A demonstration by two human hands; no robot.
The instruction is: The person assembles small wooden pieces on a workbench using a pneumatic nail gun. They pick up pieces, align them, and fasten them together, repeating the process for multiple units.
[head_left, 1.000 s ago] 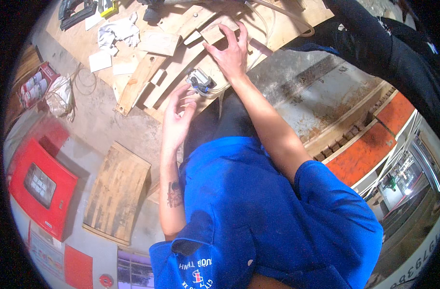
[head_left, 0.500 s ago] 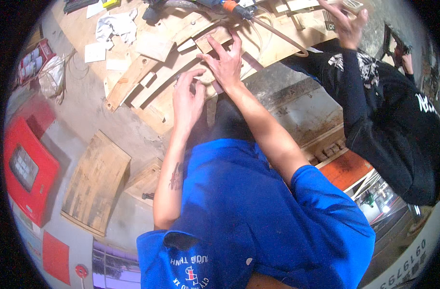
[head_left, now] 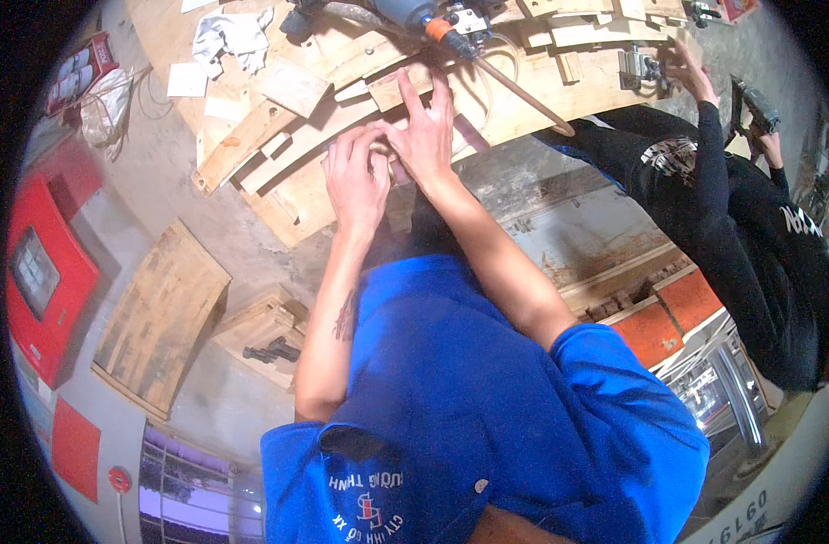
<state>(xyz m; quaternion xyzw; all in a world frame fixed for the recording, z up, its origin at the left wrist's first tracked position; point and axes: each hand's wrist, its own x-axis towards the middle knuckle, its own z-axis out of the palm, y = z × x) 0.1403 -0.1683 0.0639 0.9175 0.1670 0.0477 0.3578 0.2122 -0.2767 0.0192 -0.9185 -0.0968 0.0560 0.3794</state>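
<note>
Resting right hand [head_left: 423,131], fingers spread, across wooden block [head_left: 384,94] on surface [head_left: 534,98]; curling left hand [head_left: 355,177] right up beside it, cannot tell if pinching anything.

The wooden block [head_left: 383,93] looks matt; the red cabinet [head_left: 63,258], smooth.

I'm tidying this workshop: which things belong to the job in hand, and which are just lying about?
In use, apparently:
wooden block under the right hand
long wooden strip beside it

Likely just lying about:
crumpled white cloth
white square sheet
wooden panel
</note>
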